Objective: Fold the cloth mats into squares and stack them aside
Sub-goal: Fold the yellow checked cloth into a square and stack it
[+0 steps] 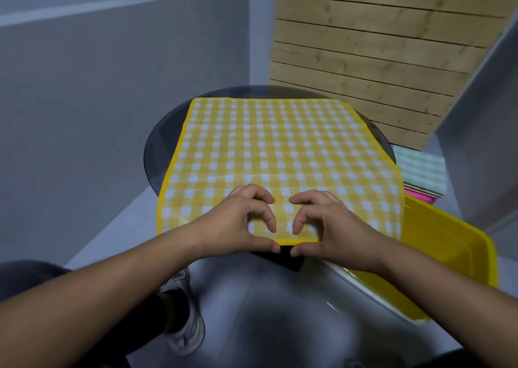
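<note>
Head view, at 6 o'clock: the left hand and right hand sit side by side on the near hem of the yellow gingham cloth mat. Each has its fingers curled on top and its thumb tucked under the hem, pinching it. The mat lies spread and unfolded over the round dark glass table, its near end hanging past the rim. It is thin woven cloth with faint creases and a solid yellow binding. I judge the first fold is beginning: the hem must be lifted toward 12 o'clock with edges matched. At 4 o'clock stands a glossy yellow plastic tub; at 3 o'clock lies a pale green checked cloth.
</note>
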`<move>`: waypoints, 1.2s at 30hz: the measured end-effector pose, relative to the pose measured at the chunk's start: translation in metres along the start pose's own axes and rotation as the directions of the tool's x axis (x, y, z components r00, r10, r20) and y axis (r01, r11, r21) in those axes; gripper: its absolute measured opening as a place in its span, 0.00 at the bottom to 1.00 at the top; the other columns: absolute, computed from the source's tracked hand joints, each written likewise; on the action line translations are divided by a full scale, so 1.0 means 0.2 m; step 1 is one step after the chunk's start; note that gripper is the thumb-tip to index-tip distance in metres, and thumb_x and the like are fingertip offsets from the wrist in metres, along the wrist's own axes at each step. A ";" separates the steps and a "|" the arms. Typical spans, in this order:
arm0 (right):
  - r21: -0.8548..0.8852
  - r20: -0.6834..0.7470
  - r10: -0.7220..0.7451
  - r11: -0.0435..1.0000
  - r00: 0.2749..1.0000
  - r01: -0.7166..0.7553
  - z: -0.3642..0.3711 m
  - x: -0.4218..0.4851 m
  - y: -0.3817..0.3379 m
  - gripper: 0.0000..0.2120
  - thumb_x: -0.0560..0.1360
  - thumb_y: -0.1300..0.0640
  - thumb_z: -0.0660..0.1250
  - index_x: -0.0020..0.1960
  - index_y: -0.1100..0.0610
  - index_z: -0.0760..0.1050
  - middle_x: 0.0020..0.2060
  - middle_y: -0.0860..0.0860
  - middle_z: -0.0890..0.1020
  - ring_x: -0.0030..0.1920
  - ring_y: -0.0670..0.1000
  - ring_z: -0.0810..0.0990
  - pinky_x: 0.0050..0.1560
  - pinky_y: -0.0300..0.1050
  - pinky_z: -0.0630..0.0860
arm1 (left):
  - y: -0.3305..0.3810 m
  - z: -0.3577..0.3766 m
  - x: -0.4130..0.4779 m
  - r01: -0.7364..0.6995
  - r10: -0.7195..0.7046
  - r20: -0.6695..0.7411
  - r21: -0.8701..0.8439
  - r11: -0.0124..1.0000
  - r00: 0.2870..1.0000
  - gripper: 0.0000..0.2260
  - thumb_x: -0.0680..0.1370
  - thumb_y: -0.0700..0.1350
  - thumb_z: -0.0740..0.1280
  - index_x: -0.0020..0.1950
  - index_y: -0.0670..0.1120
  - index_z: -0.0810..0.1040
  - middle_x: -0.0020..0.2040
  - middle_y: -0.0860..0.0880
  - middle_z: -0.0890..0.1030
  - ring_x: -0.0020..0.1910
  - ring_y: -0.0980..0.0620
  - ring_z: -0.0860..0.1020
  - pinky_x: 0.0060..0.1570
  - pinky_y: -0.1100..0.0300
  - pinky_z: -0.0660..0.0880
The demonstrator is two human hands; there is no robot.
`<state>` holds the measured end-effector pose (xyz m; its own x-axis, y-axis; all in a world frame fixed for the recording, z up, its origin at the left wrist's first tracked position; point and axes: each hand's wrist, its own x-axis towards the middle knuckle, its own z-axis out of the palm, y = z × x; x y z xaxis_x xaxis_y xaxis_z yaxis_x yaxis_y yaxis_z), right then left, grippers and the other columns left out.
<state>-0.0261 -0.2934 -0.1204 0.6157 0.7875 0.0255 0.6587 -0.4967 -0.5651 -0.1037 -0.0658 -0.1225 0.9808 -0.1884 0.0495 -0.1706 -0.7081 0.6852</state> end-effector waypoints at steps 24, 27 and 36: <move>0.221 -0.204 0.075 0.975 0.976 -0.029 -0.22 0.08 -0.15 0.06 0.67 0.52 0.79 0.34 0.47 0.82 0.50 0.42 0.82 0.54 0.36 0.78 0.59 0.34 0.70 | 0.19 -0.21 0.03 0.005 -0.027 -0.116 -0.193 0.981 0.993 0.04 0.72 0.49 0.78 0.42 0.49 0.87 0.45 0.54 0.85 0.49 0.58 0.82 0.58 0.55 0.77; 0.205 -0.243 0.055 0.979 0.968 -0.004 -0.29 0.12 -0.18 0.07 0.67 0.53 0.79 0.33 0.48 0.82 0.48 0.42 0.83 0.53 0.37 0.79 0.58 0.37 0.71 | 0.24 -0.27 0.06 0.016 -0.036 -0.142 -0.137 0.990 0.989 0.04 0.73 0.50 0.76 0.41 0.51 0.87 0.43 0.56 0.85 0.46 0.59 0.82 0.54 0.55 0.78; 0.039 -0.416 0.014 0.999 0.909 0.002 -0.56 0.25 -0.22 0.06 0.69 0.49 0.77 0.35 0.45 0.81 0.41 0.41 0.84 0.48 0.39 0.80 0.52 0.40 0.74 | 0.35 -0.58 0.26 0.024 -0.023 -0.260 0.002 1.000 0.965 0.06 0.74 0.49 0.75 0.39 0.49 0.87 0.36 0.57 0.85 0.38 0.64 0.80 0.42 0.67 0.76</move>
<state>0.0242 -0.2727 -0.0015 0.7490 0.5576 0.3580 0.6428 -0.4804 -0.5966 -0.0531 -0.0462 0.0124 0.9753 0.0113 0.2206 -0.1467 -0.7136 0.6851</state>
